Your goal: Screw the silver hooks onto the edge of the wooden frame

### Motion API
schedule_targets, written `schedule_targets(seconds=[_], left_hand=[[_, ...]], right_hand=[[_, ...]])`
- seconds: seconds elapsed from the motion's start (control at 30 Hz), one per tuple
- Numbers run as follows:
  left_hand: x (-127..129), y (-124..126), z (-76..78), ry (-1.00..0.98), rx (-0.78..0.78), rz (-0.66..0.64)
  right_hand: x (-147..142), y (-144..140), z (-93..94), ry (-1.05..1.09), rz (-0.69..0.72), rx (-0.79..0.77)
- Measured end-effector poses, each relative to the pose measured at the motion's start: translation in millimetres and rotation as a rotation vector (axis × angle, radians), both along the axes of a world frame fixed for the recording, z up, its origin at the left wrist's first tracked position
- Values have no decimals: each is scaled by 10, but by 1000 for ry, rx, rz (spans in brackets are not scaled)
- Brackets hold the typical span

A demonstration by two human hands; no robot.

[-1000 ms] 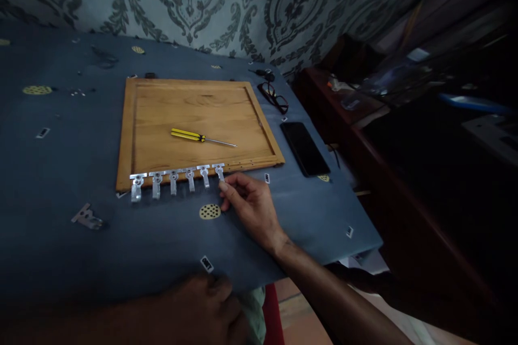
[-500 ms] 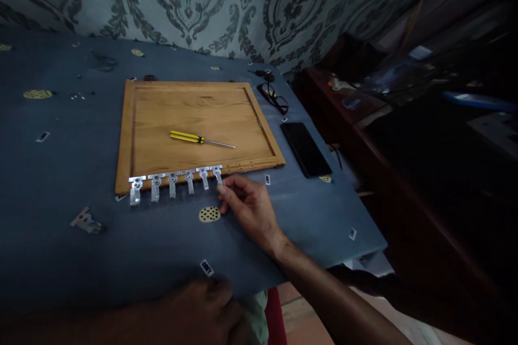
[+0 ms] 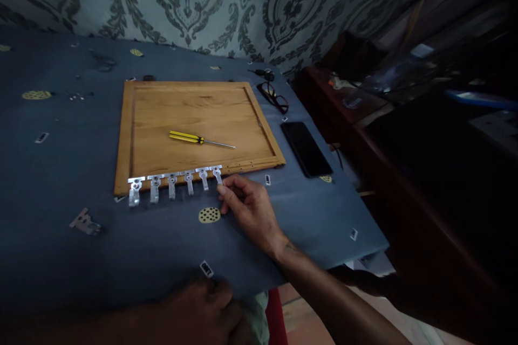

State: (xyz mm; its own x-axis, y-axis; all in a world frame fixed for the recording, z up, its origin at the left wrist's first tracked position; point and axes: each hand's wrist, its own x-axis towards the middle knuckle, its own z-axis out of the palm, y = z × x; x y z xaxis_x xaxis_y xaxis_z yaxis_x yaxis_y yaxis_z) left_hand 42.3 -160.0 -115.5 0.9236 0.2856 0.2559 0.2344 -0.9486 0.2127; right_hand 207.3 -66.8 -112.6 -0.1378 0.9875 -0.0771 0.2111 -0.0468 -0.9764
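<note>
Just ahead of the right hand (image 3: pixel 247 207) on the blue cloth-covered table (image 3: pixel 60 172), a row of six small T-shaped silver metal brackets (image 3: pixel 174 183) lies along the near edge of a flat rectangular wooden panel with a raised frame (image 3: pixel 194 124); the hand rests palm down on the cloth with its fingers loosely curled and narrow, its fingertips (image 3: pixel 222 190) touching or just beside the rightmost bracket (image 3: pixel 217 174), and it grips nothing that can be seen; beyond the hand, on the middle of the panel, lies a yellow-and-black-handled screwdriver with a thin steel shaft (image 3: pixel 198 139); to the right of the hand and farther away lies a black smartphone, face up (image 3: pixel 305 148), with dark-framed folded glasses (image 3: pixel 274 96) beyond it near the patterned grey wall; well to the left of the hand a loose silver metal bracket (image 3: pixel 84 221) lies alone on the cloth; nearer the viewer, at the table's front edge, the left hand (image 3: pixel 202 310) rests in deep shadow, and whether it is spread or closed cannot be told.
</note>
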Motion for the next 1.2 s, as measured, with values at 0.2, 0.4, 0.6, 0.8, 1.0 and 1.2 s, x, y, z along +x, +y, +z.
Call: schedule_targets(seconds=[0.2, 0.4, 0.6, 0.8, 1.0, 1.2], left_hand=[[12, -11, -86, -8, 40, -2], [20, -30, -143, 13, 6, -12], [14, -12, -94, -37, 41, 17], [-8, 44, 13, -16, -17, -14], [-6, 51, 14, -7, -7, -5], [-11, 60, 31, -14, -15, -19]], right_hand=[[-7, 5, 10, -14, -2, -3], [-7, 7, 29, 1, -1, -7], [-3, 3, 21, 12, -6, -13], [-11, 4, -4, 21, -17, -2], [-10, 0, 2, -1, -17, 2], [-7, 2, 3, 4, -17, 2]])
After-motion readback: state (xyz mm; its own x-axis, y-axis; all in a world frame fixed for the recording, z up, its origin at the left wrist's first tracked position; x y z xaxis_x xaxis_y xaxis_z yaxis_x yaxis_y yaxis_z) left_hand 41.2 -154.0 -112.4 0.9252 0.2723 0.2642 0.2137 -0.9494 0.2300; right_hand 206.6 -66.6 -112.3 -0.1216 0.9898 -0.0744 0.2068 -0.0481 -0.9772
